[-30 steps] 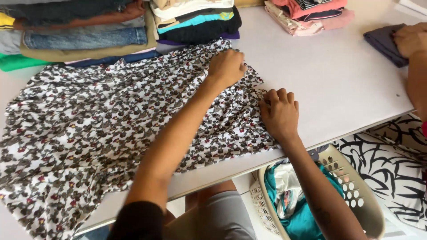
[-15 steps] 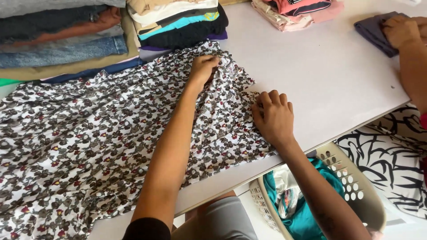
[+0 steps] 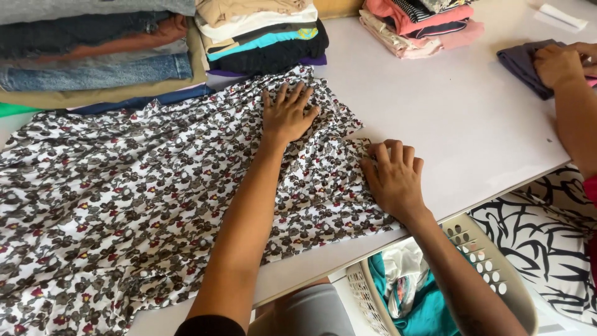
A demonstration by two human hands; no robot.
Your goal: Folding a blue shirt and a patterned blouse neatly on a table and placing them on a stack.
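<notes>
Floral garment [image 3: 137,205] spread across bench [image 3: 448,124]. Left hand [image 3: 287,115] flat, fingers splayed on gathered end; right hand [image 3: 395,180] pressing edge, fingers extended, gripping nothing. Likely snag: bunched pleats creasing under pressure, or near hem sliding off bench toward basket [image 3: 491,261].

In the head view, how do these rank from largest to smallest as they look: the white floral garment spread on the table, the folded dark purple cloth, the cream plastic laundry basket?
1. White floral garment, by far the largest.
2. Cream plastic laundry basket, though partly cut off and hidden by an arm.
3. Folded dark purple cloth, smallest, partly under another person's hand.
</notes>
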